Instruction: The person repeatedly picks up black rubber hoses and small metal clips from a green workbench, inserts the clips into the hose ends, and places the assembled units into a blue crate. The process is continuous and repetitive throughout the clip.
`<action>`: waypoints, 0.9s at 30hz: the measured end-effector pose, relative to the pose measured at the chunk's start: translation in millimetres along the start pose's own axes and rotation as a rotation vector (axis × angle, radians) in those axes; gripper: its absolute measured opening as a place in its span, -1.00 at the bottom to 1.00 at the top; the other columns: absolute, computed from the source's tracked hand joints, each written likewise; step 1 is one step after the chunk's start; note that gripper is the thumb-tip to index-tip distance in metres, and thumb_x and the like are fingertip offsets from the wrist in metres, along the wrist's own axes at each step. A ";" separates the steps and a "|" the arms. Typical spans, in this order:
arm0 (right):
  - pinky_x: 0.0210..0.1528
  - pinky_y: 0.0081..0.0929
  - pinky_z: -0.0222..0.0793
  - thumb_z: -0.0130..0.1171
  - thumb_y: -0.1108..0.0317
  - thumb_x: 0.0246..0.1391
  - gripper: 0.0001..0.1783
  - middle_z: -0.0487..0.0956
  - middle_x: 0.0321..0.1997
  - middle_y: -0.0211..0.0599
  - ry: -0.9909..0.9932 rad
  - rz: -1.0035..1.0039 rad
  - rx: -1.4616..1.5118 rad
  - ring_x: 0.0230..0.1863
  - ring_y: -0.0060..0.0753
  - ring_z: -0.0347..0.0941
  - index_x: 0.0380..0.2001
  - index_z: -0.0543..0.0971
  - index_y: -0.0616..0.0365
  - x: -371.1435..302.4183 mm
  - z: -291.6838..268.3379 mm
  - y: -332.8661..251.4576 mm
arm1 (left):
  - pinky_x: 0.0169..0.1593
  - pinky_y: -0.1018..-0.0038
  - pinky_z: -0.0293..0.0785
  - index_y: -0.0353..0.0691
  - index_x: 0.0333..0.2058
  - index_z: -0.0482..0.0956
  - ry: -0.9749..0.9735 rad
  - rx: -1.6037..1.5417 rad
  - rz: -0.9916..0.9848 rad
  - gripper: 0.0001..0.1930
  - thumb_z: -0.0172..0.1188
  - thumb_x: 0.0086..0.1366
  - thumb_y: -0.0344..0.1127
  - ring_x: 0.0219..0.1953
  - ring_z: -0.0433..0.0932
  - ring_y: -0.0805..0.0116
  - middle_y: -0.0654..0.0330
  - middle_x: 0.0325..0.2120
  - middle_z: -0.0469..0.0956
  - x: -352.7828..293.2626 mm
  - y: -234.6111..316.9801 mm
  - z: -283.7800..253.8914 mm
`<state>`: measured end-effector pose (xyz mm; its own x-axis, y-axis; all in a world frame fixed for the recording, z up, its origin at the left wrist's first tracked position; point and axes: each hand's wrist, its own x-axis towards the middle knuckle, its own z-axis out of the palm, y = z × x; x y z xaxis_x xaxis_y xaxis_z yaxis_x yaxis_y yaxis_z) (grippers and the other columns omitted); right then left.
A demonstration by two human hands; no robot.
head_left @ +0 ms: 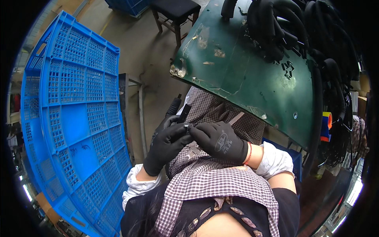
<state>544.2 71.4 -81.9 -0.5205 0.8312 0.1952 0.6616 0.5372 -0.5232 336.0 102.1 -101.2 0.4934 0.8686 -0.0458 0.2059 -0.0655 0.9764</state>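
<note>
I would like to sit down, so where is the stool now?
In the head view, the black-topped stool stands at the top, just left of the green table.

held piece (pixel 184 113): matt | gloves (pixel 222 142): matt | crate (pixel 75 122): smooth plastic | apron (pixel 221 183): matt cloth | tabletop (pixel 244 75): glossy, scuffed

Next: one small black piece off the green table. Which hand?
Right, probably: right hand is nearer the small black pieces on the green table; left hand is farther and seems to hold a black part.
</note>
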 end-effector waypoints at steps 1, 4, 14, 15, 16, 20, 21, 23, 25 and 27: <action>-0.52 -0.37 0.42 0.18 0.40 -0.07 -0.55 0.54 -0.38 -0.27 0.062 0.023 0.122 -0.47 -0.28 0.54 -0.03 0.49 0.20 0.9 2.0 1.2 | -0.06 0.43 0.50 -0.24 -0.08 0.61 0.014 0.018 0.023 -0.64 0.39 0.09 -0.44 -0.08 0.56 0.27 0.01 -0.07 0.48 -2.4 -7.3 2.0; -0.49 -0.42 0.39 0.24 0.34 -0.01 -0.66 0.59 -0.42 -0.27 0.089 0.219 0.531 -0.49 -0.40 0.53 -0.14 0.54 0.23 7.8 -2.3 6.5 | -0.07 0.42 0.51 -0.23 -0.09 0.62 0.108 -0.003 0.053 -0.65 0.37 0.10 -0.47 -0.10 0.57 0.24 0.00 -0.07 0.49 -9.7 -12.6 10.4; -0.40 -0.62 0.29 0.34 0.26 0.04 -0.75 0.52 -0.53 -0.53 -0.275 0.702 0.965 -0.47 -0.72 0.34 -0.36 0.59 0.25 10.4 -11.1 8.1 | -0.14 0.29 0.55 -0.27 -0.10 0.61 0.098 0.401 0.266 -0.67 0.35 0.11 -0.45 -0.15 0.62 0.03 -0.08 -0.13 0.54 -14.7 1.1 22.6; -0.38 -0.62 0.31 0.34 0.28 0.03 -0.76 0.53 -0.52 -0.51 -0.296 0.704 0.948 -0.46 -0.71 0.36 -0.36 0.60 0.25 10.0 -11.2 9.4 | -0.14 0.29 0.55 -0.27 -0.11 0.62 0.077 0.424 0.256 -0.67 0.36 0.10 -0.45 -0.16 0.62 0.02 -0.08 -0.14 0.54 -16.2 0.2 21.9; -0.37 -0.62 0.33 0.35 0.29 0.02 -0.76 0.55 -0.51 -0.50 -0.317 0.705 0.930 -0.45 -0.71 0.38 -0.35 0.60 0.25 8.9 -11.5 11.1 | -0.14 0.29 0.56 -0.27 -0.12 0.62 0.056 0.447 0.247 -0.67 0.36 0.09 -0.45 -0.17 0.63 0.01 -0.08 -0.15 0.55 -16.7 -0.2 21.7; -0.31 -0.61 0.43 0.37 0.37 0.02 -0.75 0.64 -0.45 -0.37 -0.118 0.709 1.019 -0.42 -0.63 0.49 -0.31 0.62 0.35 1.3 -24.5 15.5 | -0.19 0.32 0.56 -0.31 -0.02 0.54 0.093 0.334 0.272 -0.52 0.43 0.06 -0.38 -0.21 0.64 0.08 -0.07 -0.19 0.57 -18.0 -2.9 27.1; -0.24 -0.61 0.46 0.37 0.42 -0.01 -0.77 0.66 -0.39 -0.33 -0.083 0.699 1.008 -0.35 -0.64 0.52 -0.30 0.62 0.35 0.9 -35.7 21.5 | -0.19 0.33 0.55 -0.33 0.01 0.51 0.112 0.238 0.216 -0.47 0.44 0.04 -0.36 -0.21 0.64 0.11 -0.07 -0.20 0.57 -21.3 -5.3 30.7; -0.22 -0.63 0.46 0.37 0.46 0.00 -0.78 0.66 -0.35 -0.37 -0.067 0.744 1.118 -0.33 -0.66 0.52 -0.27 0.63 0.31 1.1 -43.8 27.9 | -0.21 0.38 0.54 -0.38 0.12 0.39 0.140 0.101 0.098 -0.30 0.49 0.00 -0.33 -0.23 0.63 0.18 -0.06 -0.22 0.57 -25.4 -6.2 36.8; -0.18 -0.64 0.48 0.38 0.49 -0.02 -0.75 0.66 -0.31 -0.37 -0.110 0.720 1.102 -0.31 -0.65 0.53 -0.22 0.63 0.28 -0.1 -42.2 33.7 | -0.20 0.38 0.55 -0.39 0.11 0.40 0.082 0.213 0.147 -0.31 0.48 0.00 -0.36 -0.24 0.63 0.18 -0.06 -0.22 0.57 -20.7 -2.2 34.1; -0.17 -0.64 0.48 0.39 0.47 -0.02 -0.71 0.66 -0.30 -0.37 -0.154 0.679 1.083 -0.31 -0.66 0.52 -0.19 0.63 0.29 -1.7 -36.0 37.5 | -0.23 0.41 0.57 -0.39 0.09 0.42 0.127 0.288 0.279 -0.34 0.47 -0.01 -0.39 -0.25 0.64 0.19 -0.07 -0.23 0.57 -17.5 -5.8 37.0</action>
<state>589.3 95.3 -71.9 -0.3585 0.8269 -0.4333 0.0820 -0.4345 -0.8969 357.4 69.1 -113.9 0.4589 0.8508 0.2559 0.3161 -0.4256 0.8479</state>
